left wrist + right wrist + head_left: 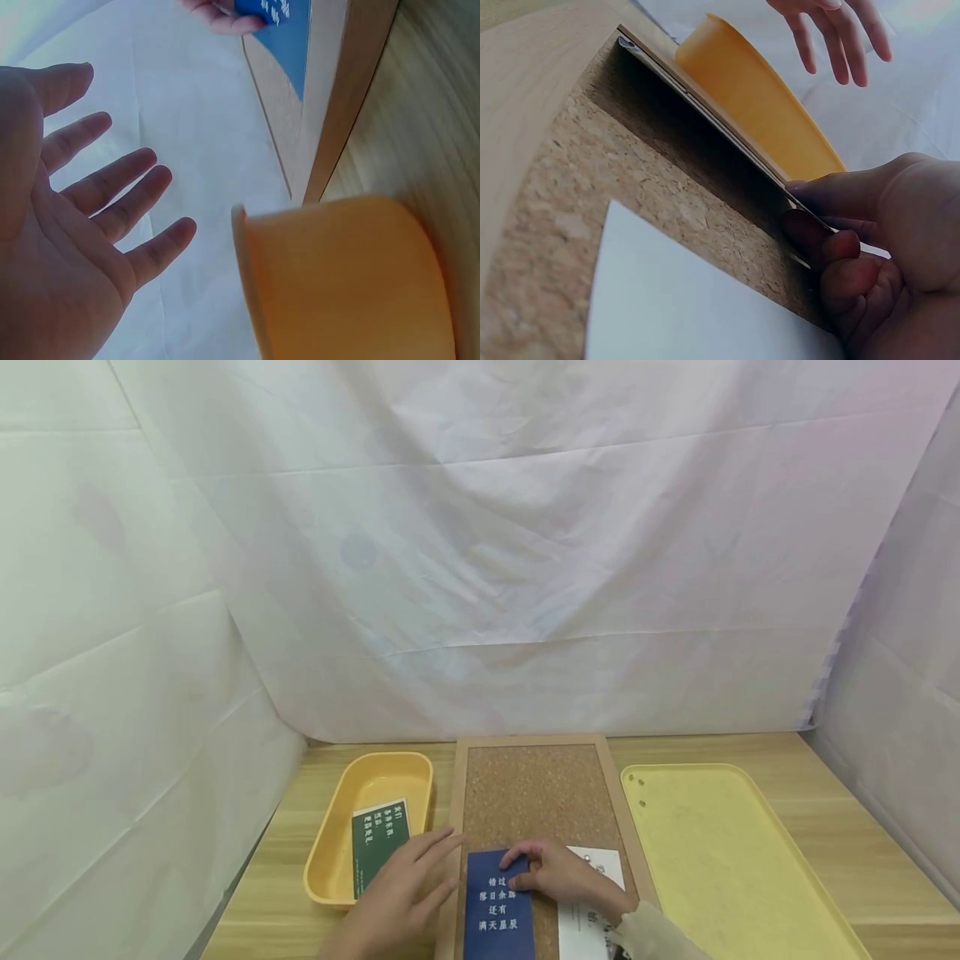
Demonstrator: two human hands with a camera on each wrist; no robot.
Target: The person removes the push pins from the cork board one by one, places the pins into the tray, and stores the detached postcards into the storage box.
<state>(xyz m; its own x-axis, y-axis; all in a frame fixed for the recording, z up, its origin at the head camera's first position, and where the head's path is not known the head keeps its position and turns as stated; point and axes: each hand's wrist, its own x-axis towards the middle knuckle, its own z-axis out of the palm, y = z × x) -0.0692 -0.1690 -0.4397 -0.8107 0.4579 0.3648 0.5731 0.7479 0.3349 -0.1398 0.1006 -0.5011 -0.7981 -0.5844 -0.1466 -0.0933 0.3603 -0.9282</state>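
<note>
A blue card with white Chinese characters point(495, 935) lies along the left side of a wood-framed corkboard point(536, 785). My right hand point(558, 870) pinches it near the upper right corner. Seen from the right wrist, its near edge is lifted off the cork, with a dark gap beneath. Partly covered by my right forearm, a white printed card point(573, 931) rests on the board's right half. My left hand point(405, 893) is between the orange-yellow bin point(322, 852) and the board, fingers spread and holding nothing. In the left wrist view its palm point(67, 247) shows bare.
A green card with white writing point(375, 852) leans inside the bin, left of the board. On the right a flat pale-yellow tray point(720, 852) carries several small pins point(641, 782) in its far left corner. White cloth point(525, 568) hangs behind the wooden table point(266, 877).
</note>
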